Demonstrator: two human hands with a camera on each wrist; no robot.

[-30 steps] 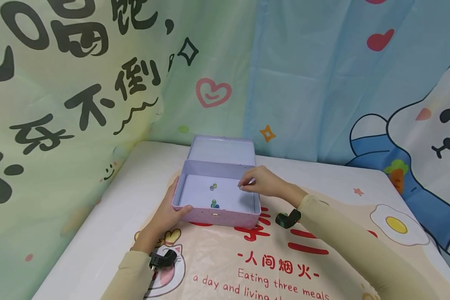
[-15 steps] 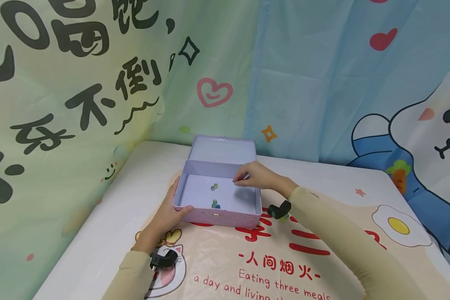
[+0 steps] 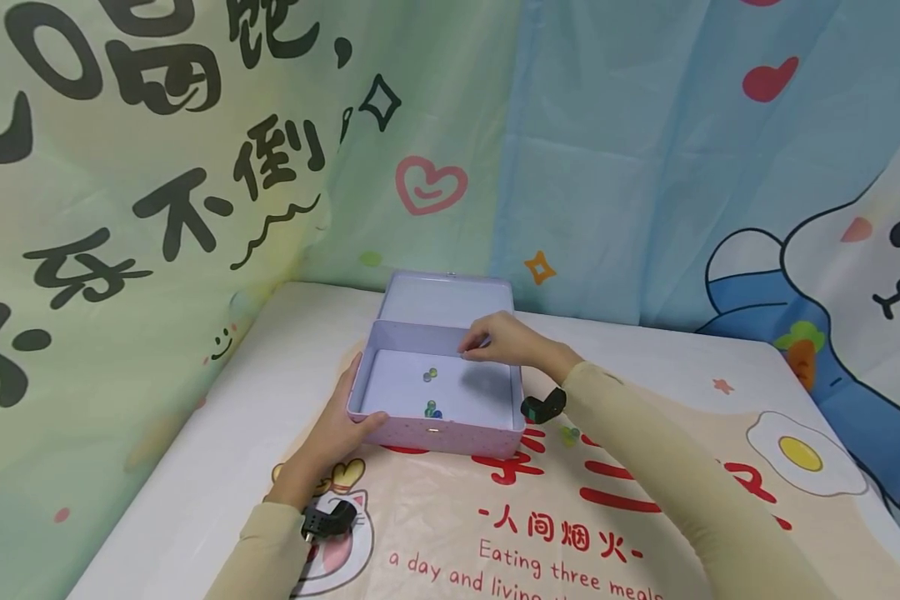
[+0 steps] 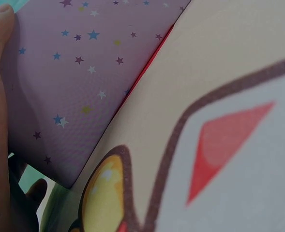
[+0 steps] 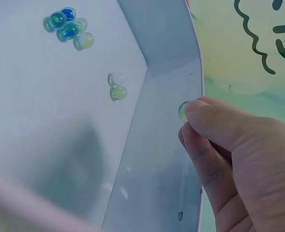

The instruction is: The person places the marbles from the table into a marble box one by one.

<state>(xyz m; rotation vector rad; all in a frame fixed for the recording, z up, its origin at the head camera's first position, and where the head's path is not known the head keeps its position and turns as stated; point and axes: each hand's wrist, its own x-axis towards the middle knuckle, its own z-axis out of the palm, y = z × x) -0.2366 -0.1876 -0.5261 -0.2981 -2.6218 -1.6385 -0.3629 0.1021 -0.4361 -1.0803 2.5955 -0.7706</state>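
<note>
A lilac tin box (image 3: 468, 435) with small stars stands on the table, its lid (image 3: 447, 297) tipped back. My left hand (image 3: 348, 417) grips its front left corner, thumb on the front wall; the left wrist view shows the starred wall (image 4: 74, 87) beside the fingers. Over the box's right back part, my right hand (image 3: 506, 339) pinches a clear glass marble (image 5: 183, 110) with a yellow-green tint between thumb and fingertips. Two marbles (image 5: 118, 93) lie on the box floor near a wall. Several blue and greenish marbles (image 5: 68, 32) sit clustered by the front wall.
A beige printed mat (image 3: 435, 517) with red lettering covers part of the white table (image 3: 607, 342). Small greenish spots (image 3: 570, 435) show on the mat right of the box. Printed cloth backdrops (image 3: 570, 167) hang behind and to the left.
My right hand has moved left and slightly back over the box with the marble pinched. The left hand, the box and the marbles in it keep their places.
</note>
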